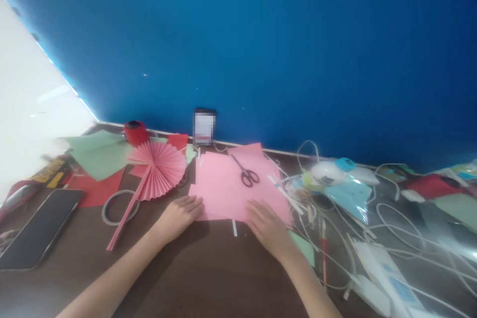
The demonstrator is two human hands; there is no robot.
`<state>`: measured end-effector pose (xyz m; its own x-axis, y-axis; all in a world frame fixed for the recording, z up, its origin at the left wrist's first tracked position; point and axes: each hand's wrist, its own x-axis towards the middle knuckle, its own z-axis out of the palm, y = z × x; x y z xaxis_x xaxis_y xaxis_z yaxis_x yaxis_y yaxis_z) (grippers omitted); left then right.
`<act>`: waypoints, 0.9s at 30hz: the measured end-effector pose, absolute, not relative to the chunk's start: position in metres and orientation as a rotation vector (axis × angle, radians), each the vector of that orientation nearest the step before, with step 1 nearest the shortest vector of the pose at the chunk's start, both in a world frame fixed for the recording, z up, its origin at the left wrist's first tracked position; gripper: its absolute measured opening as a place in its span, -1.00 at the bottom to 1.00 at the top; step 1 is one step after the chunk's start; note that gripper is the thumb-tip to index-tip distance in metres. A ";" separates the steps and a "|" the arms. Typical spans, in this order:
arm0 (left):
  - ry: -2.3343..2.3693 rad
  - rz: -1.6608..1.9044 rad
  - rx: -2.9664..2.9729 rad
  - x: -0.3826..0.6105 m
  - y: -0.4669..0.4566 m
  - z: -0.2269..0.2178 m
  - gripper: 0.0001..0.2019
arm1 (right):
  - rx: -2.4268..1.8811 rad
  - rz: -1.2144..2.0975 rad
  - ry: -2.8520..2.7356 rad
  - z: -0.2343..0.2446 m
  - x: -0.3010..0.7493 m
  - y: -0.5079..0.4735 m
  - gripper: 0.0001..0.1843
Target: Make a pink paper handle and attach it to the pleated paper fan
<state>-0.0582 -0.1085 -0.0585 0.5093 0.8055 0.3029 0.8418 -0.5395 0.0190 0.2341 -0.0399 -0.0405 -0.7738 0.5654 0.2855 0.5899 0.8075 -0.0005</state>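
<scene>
A pink paper sheet (223, 184) lies on the dark brown table (208, 268) in front of me. My left hand (181, 213) rests flat on its near left corner, fingers stretched out. Over the sheet's near right edge lies my right hand (266, 226), palm down with fingers apart. Black-handled scissors (246, 171) sit on the far part of the sheet. A folded pink paper fan (158, 169) with a long handle lies just left of the sheet.
A phone (39, 228) lies at the left edge beside red and green paper (99, 156). A red tape roll (136, 131) and a small upright device (204, 126) stand by the blue wall. White cables, a glue gun (330, 171) and plastic packets crowd the right side.
</scene>
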 end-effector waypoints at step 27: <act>-1.678 -0.907 -2.677 -0.081 -0.106 -0.052 -0.63 | -0.567 0.263 -2.395 -0.009 0.185 -0.041 -0.74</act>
